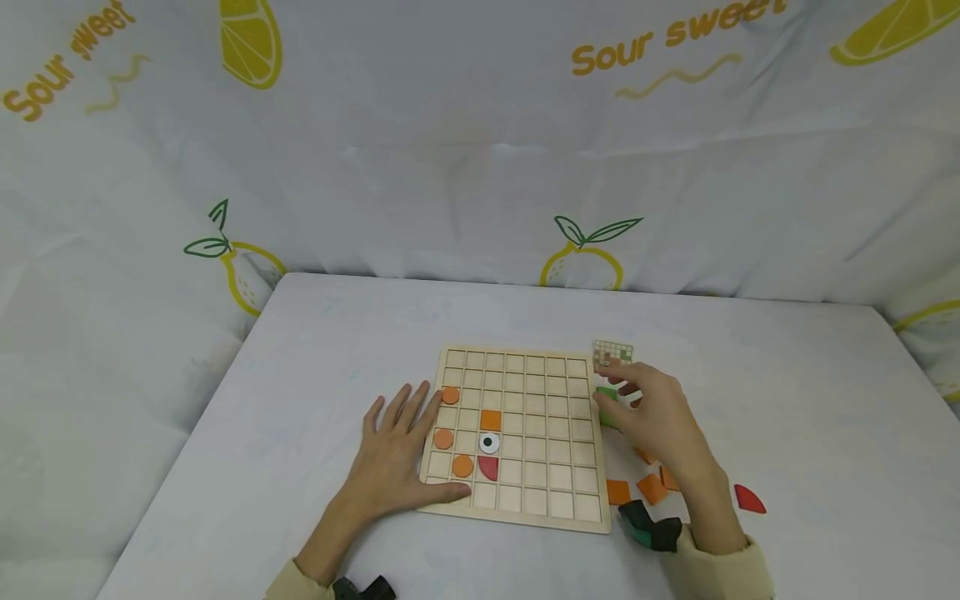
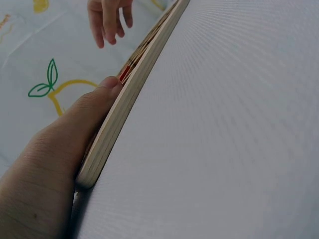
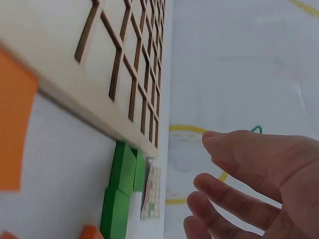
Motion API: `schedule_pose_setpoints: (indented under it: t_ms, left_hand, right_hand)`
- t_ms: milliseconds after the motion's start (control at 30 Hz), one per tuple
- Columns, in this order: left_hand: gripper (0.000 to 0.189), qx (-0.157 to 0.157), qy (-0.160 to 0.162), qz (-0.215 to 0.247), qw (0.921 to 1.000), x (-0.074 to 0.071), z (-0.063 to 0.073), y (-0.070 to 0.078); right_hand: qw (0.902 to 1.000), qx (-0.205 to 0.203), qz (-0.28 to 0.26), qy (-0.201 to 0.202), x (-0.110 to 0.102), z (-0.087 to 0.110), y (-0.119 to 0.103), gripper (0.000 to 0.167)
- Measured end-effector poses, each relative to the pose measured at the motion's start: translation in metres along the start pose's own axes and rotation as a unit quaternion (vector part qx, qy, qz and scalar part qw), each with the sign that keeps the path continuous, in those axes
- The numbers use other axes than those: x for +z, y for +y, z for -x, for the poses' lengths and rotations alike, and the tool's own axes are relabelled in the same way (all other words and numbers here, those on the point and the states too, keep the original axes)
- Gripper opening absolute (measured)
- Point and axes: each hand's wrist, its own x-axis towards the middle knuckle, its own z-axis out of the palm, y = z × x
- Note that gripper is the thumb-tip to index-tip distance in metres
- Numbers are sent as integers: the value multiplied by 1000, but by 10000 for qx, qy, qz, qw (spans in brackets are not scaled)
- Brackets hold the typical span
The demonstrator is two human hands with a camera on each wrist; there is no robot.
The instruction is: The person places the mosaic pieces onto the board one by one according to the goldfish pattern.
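Note:
A wooden grid board (image 1: 536,452) lies on the white table. Several pieces sit in its left cells: orange discs (image 1: 462,466), an orange square (image 1: 491,420), a red quarter-round (image 1: 489,468) and a white disc with a black dot (image 1: 489,442). My left hand (image 1: 393,471) rests at the board's left side, fingers spread and straight, thumb across the lower left corner. Over the right edge hovers my right hand (image 1: 660,417), fingers loosely bent and, in the right wrist view, nothing between them. Green blocks (image 3: 119,199) lie below it, beside the board.
A small card with a printed grid (image 1: 613,350) lies beyond the board's upper right corner. Orange squares (image 1: 652,489) are scattered right of the board, partly behind my forearm, and another red quarter-round (image 1: 750,499) lies farther right. A lemon-print cloth (image 1: 450,167) hangs behind the table.

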Motion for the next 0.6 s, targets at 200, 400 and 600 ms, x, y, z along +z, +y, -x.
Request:
schedule_pose_setpoints:
  t_ms: [200,400,600]
  left_hand:
    - [129,27,19,40,10000,-2,0,1]
    - [129,-11,-34,1,10000,-2,0,1]
    - [129,-19,-34,7,10000,-1,-1,1]
  right_hand:
    - [9986,481,193,86,-18,6,19,39]
    - [9947,881,524,25,-29,6,34,44]
    - [9905,1148,697,-298,-35,6,46,45]
